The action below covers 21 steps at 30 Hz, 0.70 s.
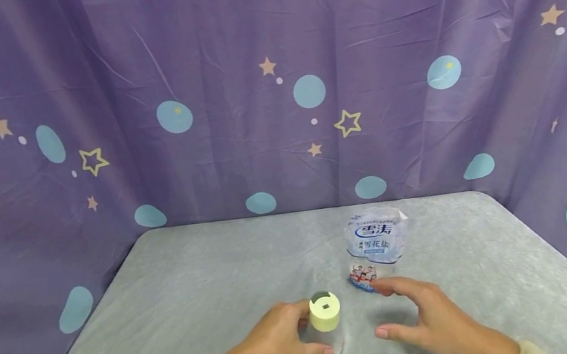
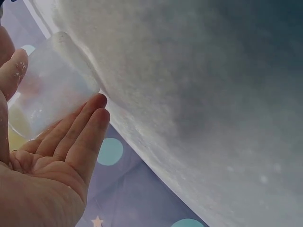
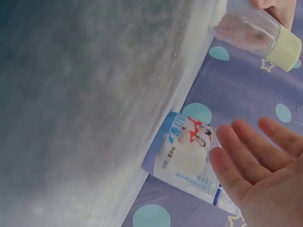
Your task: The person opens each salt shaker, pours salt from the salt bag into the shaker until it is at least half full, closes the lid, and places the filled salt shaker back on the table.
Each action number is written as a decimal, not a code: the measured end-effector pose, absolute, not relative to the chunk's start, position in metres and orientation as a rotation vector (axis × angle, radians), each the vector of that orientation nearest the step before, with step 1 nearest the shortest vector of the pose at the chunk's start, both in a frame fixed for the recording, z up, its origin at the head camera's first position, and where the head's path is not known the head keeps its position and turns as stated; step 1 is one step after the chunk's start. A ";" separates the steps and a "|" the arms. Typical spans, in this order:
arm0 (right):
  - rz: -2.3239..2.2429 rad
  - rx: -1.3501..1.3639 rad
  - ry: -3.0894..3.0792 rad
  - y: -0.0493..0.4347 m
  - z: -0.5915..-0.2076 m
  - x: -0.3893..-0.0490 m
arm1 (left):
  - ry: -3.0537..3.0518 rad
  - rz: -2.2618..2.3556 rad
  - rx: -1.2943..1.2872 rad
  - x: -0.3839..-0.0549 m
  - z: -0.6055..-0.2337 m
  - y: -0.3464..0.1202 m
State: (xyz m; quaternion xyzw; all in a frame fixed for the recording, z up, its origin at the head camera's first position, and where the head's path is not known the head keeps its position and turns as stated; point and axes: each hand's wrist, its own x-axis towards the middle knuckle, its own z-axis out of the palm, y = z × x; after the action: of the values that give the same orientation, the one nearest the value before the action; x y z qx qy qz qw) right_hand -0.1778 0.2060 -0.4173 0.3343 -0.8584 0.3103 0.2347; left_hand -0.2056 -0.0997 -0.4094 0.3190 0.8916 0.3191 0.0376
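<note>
A clear shaker bottle (image 1: 333, 338) with a pale yellow cap (image 1: 325, 312) stands upright on the table. My left hand (image 1: 278, 341) holds it from the left, thumb on the near side and fingers on the far side. Through its wall in the right wrist view, some white grains (image 3: 218, 13) show at the bottom. My right hand (image 1: 435, 320) is to the right of the bottle, apart from it, with fingers extended and nothing held. Just beyond the right fingertips stands a white and blue salt bag (image 1: 378, 237), with printed figures on its lower front; whether they touch is unclear.
The grey cloth-covered table (image 1: 210, 278) reaches back to a purple curtain (image 1: 236, 39) with stars and blue dots. More curtain hangs along the left and right sides.
</note>
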 end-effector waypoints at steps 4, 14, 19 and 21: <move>0.899 0.929 -2.354 0.201 -0.417 -0.179 | 2.722 0.982 0.979 -0.205 -0.409 -0.096; 0.999 0.974 -2.324 0.187 -0.414 -0.180 | 2.719 0.985 1.056 -0.204 -0.411 -0.088; 1.046 0.983 -2.314 0.181 -0.412 -0.181 | 2.724 0.972 1.061 -0.203 -0.411 -0.084; 1.059 1.001 -2.300 0.179 -0.412 -0.181 | 2.731 0.967 1.070 -0.203 -0.411 -0.083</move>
State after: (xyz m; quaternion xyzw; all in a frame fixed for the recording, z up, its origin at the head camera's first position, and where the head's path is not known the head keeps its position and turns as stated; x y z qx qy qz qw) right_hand -0.1814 0.1788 -0.4124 0.3596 -0.8262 0.3805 0.2079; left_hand -0.2032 -0.0831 -0.4109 0.3462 0.8840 0.3129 0.0269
